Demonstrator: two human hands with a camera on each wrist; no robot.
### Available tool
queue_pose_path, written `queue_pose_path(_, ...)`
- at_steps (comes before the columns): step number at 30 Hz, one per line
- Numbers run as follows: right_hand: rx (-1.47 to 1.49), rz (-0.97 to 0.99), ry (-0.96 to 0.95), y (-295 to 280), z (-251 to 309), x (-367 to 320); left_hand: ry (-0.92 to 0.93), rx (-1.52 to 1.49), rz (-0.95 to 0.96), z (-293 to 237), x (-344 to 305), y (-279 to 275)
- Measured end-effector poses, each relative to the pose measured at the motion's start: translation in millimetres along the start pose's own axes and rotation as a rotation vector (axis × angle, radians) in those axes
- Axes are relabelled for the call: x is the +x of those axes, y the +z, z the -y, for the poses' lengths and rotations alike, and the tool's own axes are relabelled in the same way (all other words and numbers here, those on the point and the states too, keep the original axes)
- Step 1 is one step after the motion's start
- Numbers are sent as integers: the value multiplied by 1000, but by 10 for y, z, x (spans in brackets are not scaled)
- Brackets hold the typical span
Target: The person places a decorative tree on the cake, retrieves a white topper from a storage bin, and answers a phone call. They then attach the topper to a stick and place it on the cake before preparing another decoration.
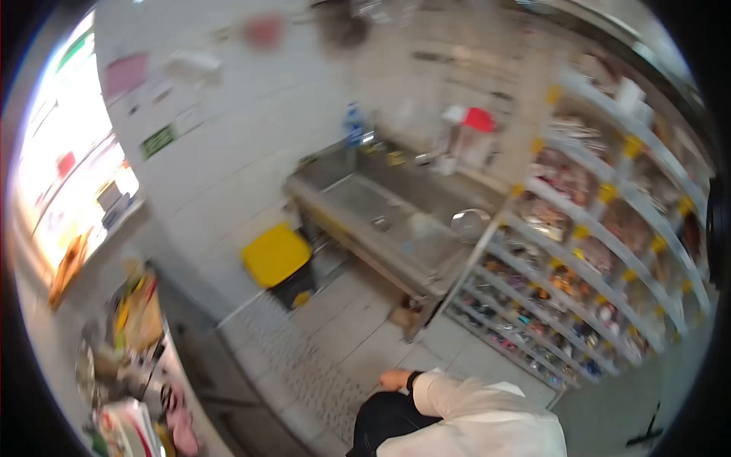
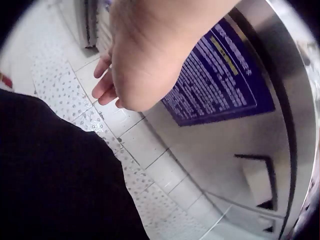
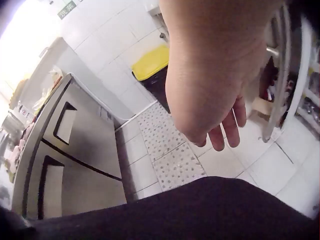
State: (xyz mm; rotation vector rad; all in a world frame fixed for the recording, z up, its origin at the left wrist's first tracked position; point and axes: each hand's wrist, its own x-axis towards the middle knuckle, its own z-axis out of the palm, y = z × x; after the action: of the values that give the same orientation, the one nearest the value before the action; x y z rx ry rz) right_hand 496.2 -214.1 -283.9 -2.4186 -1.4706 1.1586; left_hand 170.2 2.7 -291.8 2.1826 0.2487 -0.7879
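Note:
My left hand (image 2: 145, 70) hangs loosely with relaxed fingers and holds nothing. It overlaps a steel cabinet front with a dark blue printed label (image 2: 220, 82) in the left wrist view. In the right wrist view my right hand (image 3: 215, 95) points downward, its fingers loosely extended over the tiled floor, with nothing in it. The head view has this hand low in the middle, beside a dark-clothed leg (image 1: 384, 423), below a white sleeve (image 1: 472, 407). The left hand is outside the head view.
Ahead stands a steel sink (image 1: 365, 202), with a yellow-lidded bin (image 1: 276, 255) at its left. A loaded rack (image 1: 579, 236) rises on the right. Steel drawers (image 3: 82, 145) under a cluttered counter line the left. Dotted tiles (image 3: 165, 145) run along the floor.

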Motion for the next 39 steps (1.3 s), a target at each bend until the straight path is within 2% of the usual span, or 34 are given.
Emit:
queue_pose_path(3,216,-236,122,237,-294,-735,114,-89,-31,-379,397,-311)
queue_pose_path(5,293,-319,278,463,-580,-1272,157,-169,-45,-630,594,-510)
queue_pose_path(9,375,-374,677,1163,-1115,-2361,176,-358,-85,-1038,847,-831)
queue_pose_path(11,556,-619,774,1537,-1237,-2791,161,-482,-116,-1206,913,-882)
queue_pose_path(12,573,-722,795,1576,-1229,-2995,148,-545,-132,-1282,937,-900)
queue_pose_path(13,583,-728,804,1579,-1243,-3135,131,-609,-147,-1350,947,-916)
queue_pose_path(15,614,-799,971,1435,-1267,-3367,93,-734,-180,-1492,941,-985)
queue_pose_path(16,605,-930,943,1339,-1297,-3441,77,-797,-201,-1578,961,-1039)
queue_pose_path(18,604,-982,928,826,-1314,-3628,75,-862,-222,-1987,1026,-1200)
queue_pose_path(19,598,-1020,911,531,-1362,-3731,207,-710,-308,-2426,1098,-1371)
queue_pose_path(20,437,-1194,825,270,-1488,-3806,338,-558,-394,-2827,1183,-1523)
queue_pose_path(21,269,-1356,728,-28,-1629,-3890,366,-520,-462,-3071,1290,-1647)
queue_pose_path(22,142,-1430,699,-489,-1643,-4061,385,-479,-532,-3309,1336,-1772)
queue_pose_path(23,19,-1498,667,-1008,-1633,-4276,549,-531,-644,-3851,1214,-1899)
queue_pose_path(24,-144,-1648,527,-1435,-1696,-4456,571,-545,-683,-4158,1206,-2041)
queue_pose_path(25,-346,-1730,458,-1909,-1691,-4677,754,-620,-688,-4551,1204,-2175)
queue_pose_path(26,-448,-1760,388,-2327,-1658,-4904,684,-264,-822,-4867,1137,-2347)
queue_pose_path(28,-716,-1847,288,-3124,-1607,-5283,930,-63,-867,-5352,1278,-2665)
queue_pose_path(29,-708,-1831,311,-3436,-1600,-5420,1068,-259,-906,-5953,1314,-2687)
queue_pose_path(30,-700,-1814,334,-3733,-1625,-5523,1205,-58,-813,-6310,1320,-2859)
queue_pose_path(31,-641,-1692,518,-4121,-1783,-5592,1319,121,-680,-7144,1313,-2993)
queue_pose_path(32,-586,-1567,705,-4398,-1837,-5635,1404,341,-599,-7536,1373,-3106)
queue_pose_path(33,-581,-1562,710,-4596,-1815,-5625,1475,469,-631,-7890,1478,-3130)
queue_pose_path(35,-351,-969,1150,-4842,-1753,-5580,1591,493,-453,-8516,1719,-3127)
queue_pose_path(36,-338,-968,1168,-4890,-1843,-5574,1628,516,-360,-8741,1878,-3091)
queue_pose_path(38,-316,-1157,769,-4958,-2138,-5539,1676,530,-242,-9102,2221,-3046)
queue_pose_path(39,-309,-1153,793,-5002,-2289,-5534,1673,604,-172,-9272,2384,-3030)
